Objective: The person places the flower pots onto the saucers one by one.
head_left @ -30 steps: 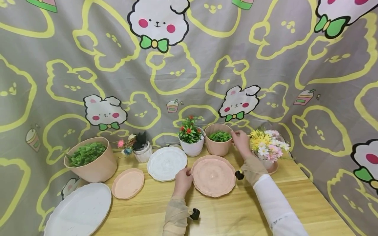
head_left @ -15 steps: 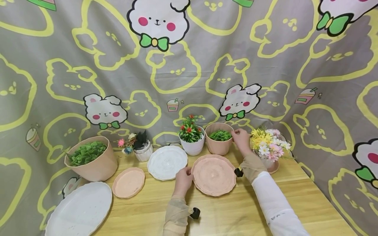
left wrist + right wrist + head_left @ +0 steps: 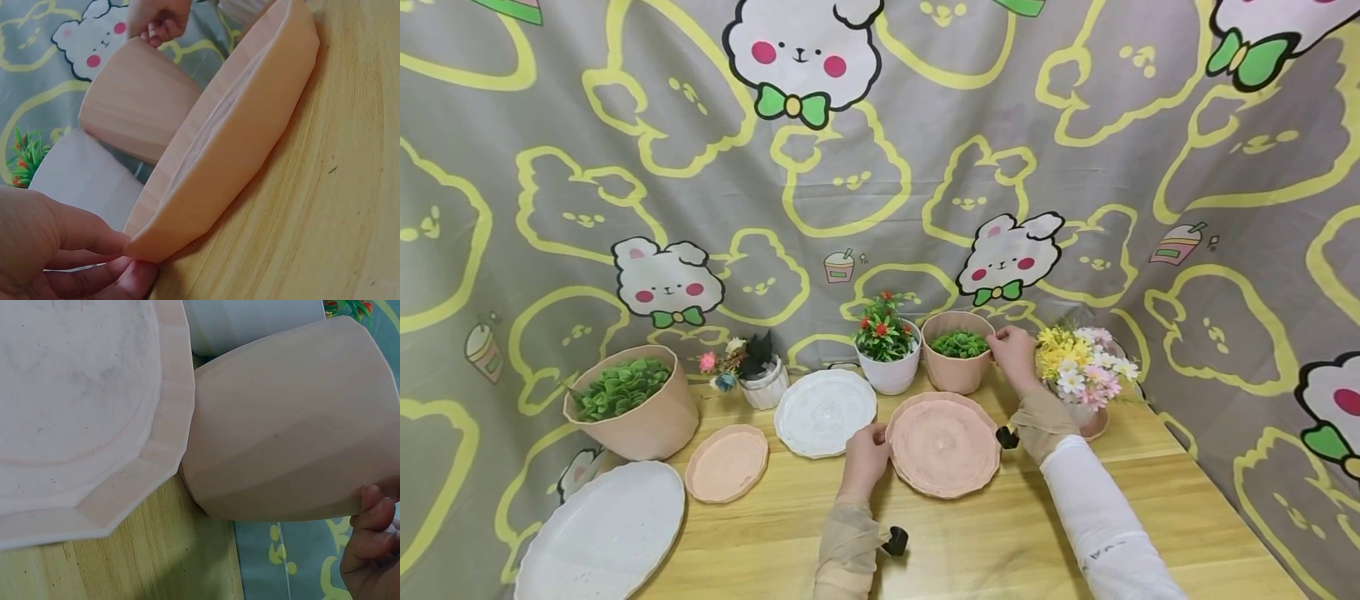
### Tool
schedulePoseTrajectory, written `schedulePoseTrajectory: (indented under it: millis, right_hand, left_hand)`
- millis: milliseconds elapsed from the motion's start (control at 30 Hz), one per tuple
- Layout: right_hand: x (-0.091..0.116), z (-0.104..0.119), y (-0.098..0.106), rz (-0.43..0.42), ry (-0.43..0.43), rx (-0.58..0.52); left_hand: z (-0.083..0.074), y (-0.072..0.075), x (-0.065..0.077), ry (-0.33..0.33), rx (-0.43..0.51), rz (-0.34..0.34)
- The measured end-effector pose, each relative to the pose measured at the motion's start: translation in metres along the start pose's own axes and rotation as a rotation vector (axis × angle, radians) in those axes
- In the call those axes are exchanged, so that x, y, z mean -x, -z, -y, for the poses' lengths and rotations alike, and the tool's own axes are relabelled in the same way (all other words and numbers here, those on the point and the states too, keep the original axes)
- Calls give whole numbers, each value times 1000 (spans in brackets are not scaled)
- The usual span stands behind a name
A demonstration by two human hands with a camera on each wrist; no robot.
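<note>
My left hand [image 3: 867,458] pinches the left rim of a round pink plant saucer [image 3: 943,446] that lies on the table; the left wrist view shows thumb and fingers at its edge. Just behind the saucer stands a pink flower pot [image 3: 957,367] with low green leaves inside. My right hand [image 3: 1013,354] pinches the right side of that pot's rim, fingertips curled over it in the right wrist view. A white pot [image 3: 891,375] with a red-flowered plant stands close on the pot's left.
Right of my right hand is a pot of yellow and pink flowers [image 3: 1078,371]. To the left lie a white saucer [image 3: 825,412], a small pink saucer [image 3: 727,464] and a large white one [image 3: 602,533]. A large pink pot [image 3: 647,425] and a small white pot [image 3: 764,387] stand behind.
</note>
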State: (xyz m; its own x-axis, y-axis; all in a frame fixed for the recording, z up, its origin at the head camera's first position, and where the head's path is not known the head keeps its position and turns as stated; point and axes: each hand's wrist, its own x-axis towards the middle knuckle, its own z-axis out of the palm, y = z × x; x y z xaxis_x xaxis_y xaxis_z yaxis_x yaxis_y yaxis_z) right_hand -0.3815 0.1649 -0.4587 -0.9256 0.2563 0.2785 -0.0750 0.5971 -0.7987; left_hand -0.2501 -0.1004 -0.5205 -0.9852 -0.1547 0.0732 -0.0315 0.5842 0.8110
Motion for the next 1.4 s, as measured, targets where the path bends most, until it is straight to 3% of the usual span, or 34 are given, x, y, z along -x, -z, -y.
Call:
schedulePoseTrajectory:
  millis: [767,1400]
  right_hand:
    - [5,4,1,-29,22,-70]
    - [10,13,9,-31,15,-47]
  left_hand:
    - [1,0,-1,4,25,5]
    - [0,0,-1,-11,-9,-7]
